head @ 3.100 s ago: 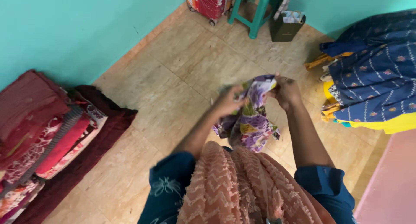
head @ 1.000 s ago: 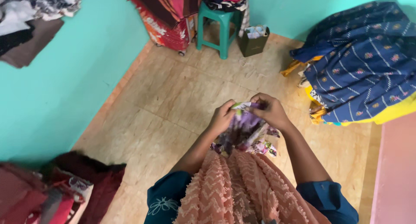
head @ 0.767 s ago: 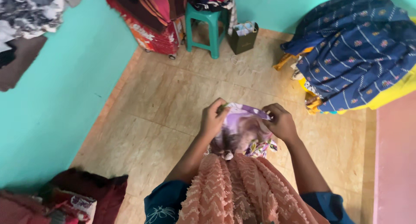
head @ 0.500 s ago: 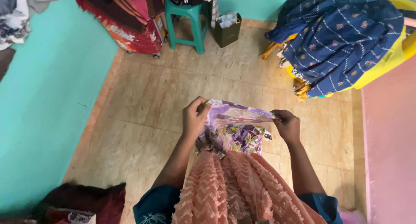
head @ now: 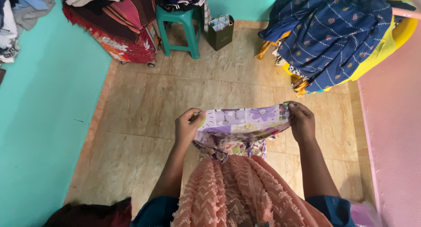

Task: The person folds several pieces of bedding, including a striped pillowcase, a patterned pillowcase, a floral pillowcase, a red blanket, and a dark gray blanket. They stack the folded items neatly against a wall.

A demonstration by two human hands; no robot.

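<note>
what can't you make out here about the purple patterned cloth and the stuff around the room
- Head view: the lower part of the purple patterned cloth is hidden behind the peach ruffled scarf.
- Fingertips of the left hand and right hand are folded into the cloth.
- The clothes pile and blue dotted fabric are cut off by the top edge.

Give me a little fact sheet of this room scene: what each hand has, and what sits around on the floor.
left hand: grips the left end of a purple patchwork-print cloth
right hand: grips the cloth's right end
cloth state: top edge pulled out flat between the hands, the rest hanging bunched
far floor: green plastic stool, dark paper bag beside it
far right: navy patterned fabric heap over yellow cloth
floor: beige tiles
</note>
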